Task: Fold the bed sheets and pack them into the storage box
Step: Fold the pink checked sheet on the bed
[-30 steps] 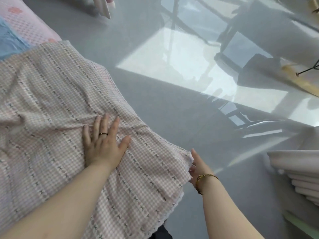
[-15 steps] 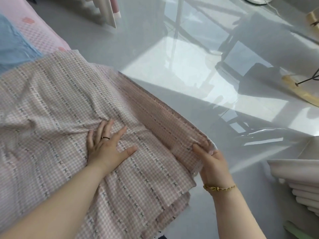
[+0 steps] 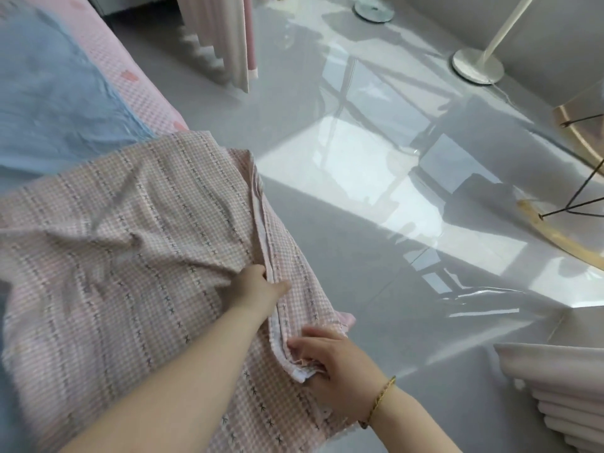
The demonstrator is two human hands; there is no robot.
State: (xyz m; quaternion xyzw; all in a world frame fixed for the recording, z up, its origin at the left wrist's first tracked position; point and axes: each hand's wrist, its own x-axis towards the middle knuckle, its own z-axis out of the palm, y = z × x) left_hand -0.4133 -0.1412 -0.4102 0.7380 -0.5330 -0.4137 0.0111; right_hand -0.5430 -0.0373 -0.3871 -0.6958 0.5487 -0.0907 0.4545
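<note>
While left hand (image 3: 261, 289) pinches sheet (image 3: 114, 256) fold, right hand (image 3: 330, 361) grips hem

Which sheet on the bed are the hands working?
The pink checked sheet, nearest the camera: left hand and right hand are at its folded edge. The blue sheet behind lies untouched.

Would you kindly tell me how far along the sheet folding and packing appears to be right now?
Done: the pink checked sheet has one side flap turned over onto itself. In hand: the left hand pinches that flap's edge while the right hand grips the bunched hem nearer the body. Left: more folds, the blue sheet lying unfolded on the bed, and packing; no storage box is in view.
</note>
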